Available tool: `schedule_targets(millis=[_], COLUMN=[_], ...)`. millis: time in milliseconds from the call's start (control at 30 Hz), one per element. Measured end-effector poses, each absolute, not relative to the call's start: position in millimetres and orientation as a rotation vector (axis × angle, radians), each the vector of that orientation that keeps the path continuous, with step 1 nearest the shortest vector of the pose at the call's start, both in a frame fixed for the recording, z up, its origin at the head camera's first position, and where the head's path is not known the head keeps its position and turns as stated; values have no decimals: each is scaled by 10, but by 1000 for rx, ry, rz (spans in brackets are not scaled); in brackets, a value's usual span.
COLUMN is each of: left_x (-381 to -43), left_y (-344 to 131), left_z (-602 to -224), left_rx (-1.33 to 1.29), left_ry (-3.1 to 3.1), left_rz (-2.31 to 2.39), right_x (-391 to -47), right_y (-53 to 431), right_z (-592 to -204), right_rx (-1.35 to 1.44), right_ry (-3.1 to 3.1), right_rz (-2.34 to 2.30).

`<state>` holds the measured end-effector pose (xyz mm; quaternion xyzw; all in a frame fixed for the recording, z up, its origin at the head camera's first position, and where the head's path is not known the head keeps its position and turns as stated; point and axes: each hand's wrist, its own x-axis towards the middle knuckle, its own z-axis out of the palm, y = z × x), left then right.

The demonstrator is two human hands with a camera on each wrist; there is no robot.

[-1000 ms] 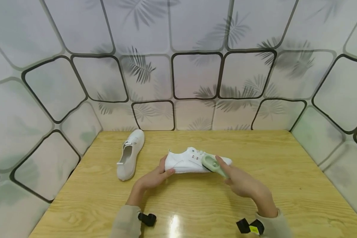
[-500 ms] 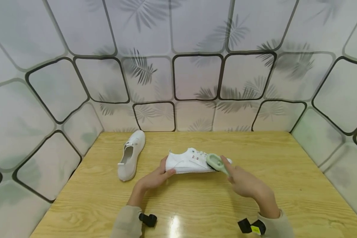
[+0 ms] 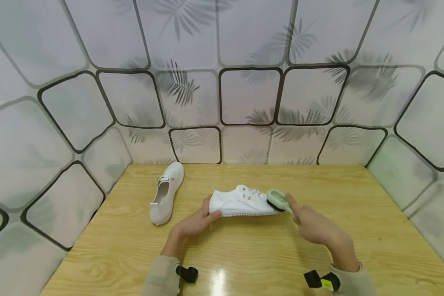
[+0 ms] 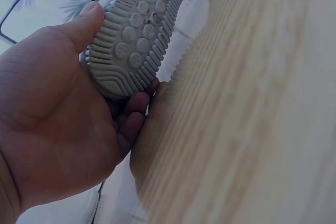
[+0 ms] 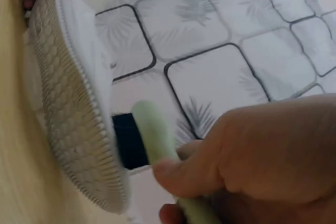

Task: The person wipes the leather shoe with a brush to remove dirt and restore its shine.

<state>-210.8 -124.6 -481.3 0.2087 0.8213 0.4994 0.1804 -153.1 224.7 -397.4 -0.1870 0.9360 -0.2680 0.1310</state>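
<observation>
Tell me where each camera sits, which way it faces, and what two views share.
Head: worn on the head, facing forward and down at the table and the held white shoe; the left hand, right hand and sleeves show.
Left wrist: on that wrist, facing the shoe's sole; the left hand shows.
Right wrist: on that wrist, facing the green brush and the sole; the right hand shows, plus part of the left at the top left.
Shared: both wrist views show the sole.

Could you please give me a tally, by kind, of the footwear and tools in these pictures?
Shoes: 2 (the held shoe and the unheld shoe)
Brushes: 1 (the green brush)
Total: 3
</observation>
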Motion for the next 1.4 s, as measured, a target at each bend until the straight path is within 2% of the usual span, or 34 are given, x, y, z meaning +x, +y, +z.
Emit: schedule_targets(millis=[267,400,633,867,1067,1300,1400], left_x=[-2131,-2132,-2100,-2112,-2117,-2109,-2108], left_y=[-1244,-1227,-1240,-1242,-1244,-1223,-1215], left_z=[-4773,-4769,-4771,-4806,-4792,-4792,-4813], left_rx=[576,562,562,572,567,586,566], left_ry=[2330,2321,2336,2325,2333,2314,2323], left_rz=[1400,1391,1401,1406,1392,1404,1403], right_x=[-1538,-1513,-1556,-1542,-1540,-1541,-1570], right_y=[2235,2311,2263,2304,2242,2340,2326], right_z=[-3953,-3937,-3950,-3959,-3955,-3966,-3984], right_rx=[-692,-604,-661,-552,-667,-568,-654], right_ry=[2672,2725,2723,2770,2710,2780,2758], right_rz=[-812,-754,-763,-753,-804,-740,-751])
